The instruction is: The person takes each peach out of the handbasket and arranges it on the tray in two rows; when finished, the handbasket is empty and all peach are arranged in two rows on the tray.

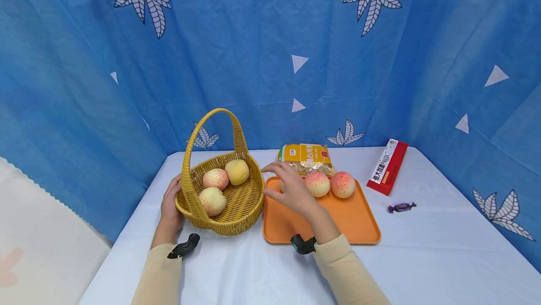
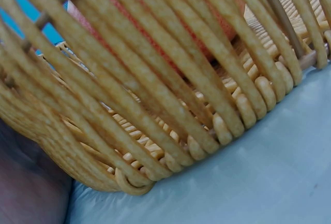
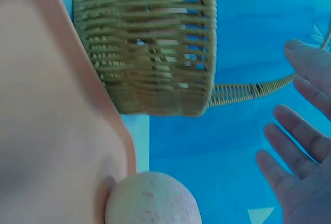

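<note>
A yellow wicker basket (image 1: 236, 204) with a tall arched handle (image 1: 220, 110) stands at the left of the table, holding three peaches (image 1: 215, 179). My left hand (image 1: 170, 204) rests against its outer left side; in the left wrist view only a dark part of the hand (image 2: 31, 177) shows beside the weave. My right hand (image 1: 291, 187) hovers above the left part of an orange tray (image 1: 338, 222), close to the basket's right rim. Its fingers are spread and hold nothing in the right wrist view. Several peaches (image 1: 343, 184) lie along the tray's back, one partly hidden by the right hand.
Behind the tray lies a yellow-labelled food bag (image 1: 306, 157). To the right are a red and white pasta box (image 1: 388, 166) and a purple wrapped candy (image 1: 401, 207). A blue curtain (image 1: 262, 60) encloses the white-covered table (image 1: 236, 272) at the back and sides.
</note>
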{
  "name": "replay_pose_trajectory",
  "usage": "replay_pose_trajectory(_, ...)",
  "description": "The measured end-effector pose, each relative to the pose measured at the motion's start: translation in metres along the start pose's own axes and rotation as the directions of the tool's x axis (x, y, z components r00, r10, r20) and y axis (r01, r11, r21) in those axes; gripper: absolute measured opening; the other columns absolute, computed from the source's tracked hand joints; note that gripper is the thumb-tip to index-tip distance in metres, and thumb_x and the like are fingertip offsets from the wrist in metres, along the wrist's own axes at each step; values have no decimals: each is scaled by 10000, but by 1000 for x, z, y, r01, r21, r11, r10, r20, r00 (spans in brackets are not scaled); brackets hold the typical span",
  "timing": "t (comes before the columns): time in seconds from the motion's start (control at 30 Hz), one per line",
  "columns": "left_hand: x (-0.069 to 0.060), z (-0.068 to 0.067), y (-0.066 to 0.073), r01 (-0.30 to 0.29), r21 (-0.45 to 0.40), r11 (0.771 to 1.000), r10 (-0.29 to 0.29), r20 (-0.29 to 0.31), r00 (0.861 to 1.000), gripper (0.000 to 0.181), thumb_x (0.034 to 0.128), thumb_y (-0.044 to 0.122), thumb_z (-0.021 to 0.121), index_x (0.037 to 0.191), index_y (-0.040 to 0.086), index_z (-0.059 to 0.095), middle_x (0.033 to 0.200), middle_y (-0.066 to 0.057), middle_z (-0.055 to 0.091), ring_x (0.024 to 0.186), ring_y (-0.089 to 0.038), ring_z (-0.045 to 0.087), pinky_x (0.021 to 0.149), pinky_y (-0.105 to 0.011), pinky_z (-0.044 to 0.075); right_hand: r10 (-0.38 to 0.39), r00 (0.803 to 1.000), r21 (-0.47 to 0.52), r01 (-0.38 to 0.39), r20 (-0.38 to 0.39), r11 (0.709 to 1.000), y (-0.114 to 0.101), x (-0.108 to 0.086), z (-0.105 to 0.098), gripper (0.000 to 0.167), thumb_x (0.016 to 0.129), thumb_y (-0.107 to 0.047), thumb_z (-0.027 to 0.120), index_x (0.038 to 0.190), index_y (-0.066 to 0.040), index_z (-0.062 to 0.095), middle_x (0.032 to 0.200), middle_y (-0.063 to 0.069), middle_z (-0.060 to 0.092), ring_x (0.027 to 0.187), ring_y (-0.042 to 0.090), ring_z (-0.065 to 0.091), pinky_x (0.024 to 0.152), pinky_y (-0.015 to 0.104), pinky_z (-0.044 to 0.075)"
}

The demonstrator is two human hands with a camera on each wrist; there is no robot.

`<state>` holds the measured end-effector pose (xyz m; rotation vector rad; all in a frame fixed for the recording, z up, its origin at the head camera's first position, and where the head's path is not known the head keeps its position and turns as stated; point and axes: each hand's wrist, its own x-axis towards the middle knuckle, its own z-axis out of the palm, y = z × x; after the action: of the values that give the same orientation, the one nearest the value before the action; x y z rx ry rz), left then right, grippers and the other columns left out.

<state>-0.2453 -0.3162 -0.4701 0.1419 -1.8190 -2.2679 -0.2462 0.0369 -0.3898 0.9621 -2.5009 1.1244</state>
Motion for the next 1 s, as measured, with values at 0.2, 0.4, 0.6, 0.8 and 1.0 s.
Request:
replay_pose_trajectory(0.2, 1, 1, 0, 17, -14, 1000, -17, -6, 1000, 348, 1079, 256, 353, 1390, 257, 509, 1291, 149, 531, 1132, 12, 529, 933, -119, 452, -14, 999, -6, 14, 36, 1000, -5, 1, 11, 456, 888, -235, 770, 1309, -194, 599, 1353, 7, 548, 1289, 216, 536, 1065, 420, 477)
replay_pose_trajectory(0.4, 1, 2, 0, 37, -9, 999, -37, -20, 999, 378, 1079, 270, 350, 1430, 226, 484, 1314, 148, 518, 1163, 6, 518, 945, -116, 447, -12, 998, 5, 12, 55, 1000, -11, 0, 17, 441, 898, -218, 758, 1307, -173, 599, 1361, 37, 539, 1295, 230, 525, 1078, 434, 464)
replay_pose_trajectory(0.6, 0, 1, -1, 27, -7, 1000, -28, -26, 999, 370, 1080, 243, 332, 1412, 237, 496, 1299, 147, 526, 1149, 3, 524, 940, -122, 448, -24, 996, 26, 22, 86, 999, -16, -1, 24, 431, 910, -235, 745, 1308, -156, 599, 1357, 33, 544, 1292, 228, 525, 1084, 437, 458)
replay_pose_trajectory(0.8, 0, 1, -1, 26, -1, 1000, -26, -33, 999, 371, 1078, 242, 333, 1413, 235, 494, 1310, 146, 519, 1159, 3, 521, 942, -118, 447, -26, 995, -11, 27, 98, 1000, -16, -2, 30, 433, 913, -253, 741, 1314, -184, 594, 1367, 10, 542, 1295, 213, 528, 1077, 427, 463)
replay_pose_trajectory(1.0, 1, 1, -1, 38, -8, 999, -38, -31, 999, 375, 1080, 256, 344, 1424, 229, 489, 1313, 146, 519, 1152, 8, 532, 937, -112, 456, -63, 992, -43, 68, 110, 997, -17, -1, 36, 430, 908, -252, 747, 1306, -182, 599, 1344, 15, 557, 1262, 207, 558, 1055, 398, 479)
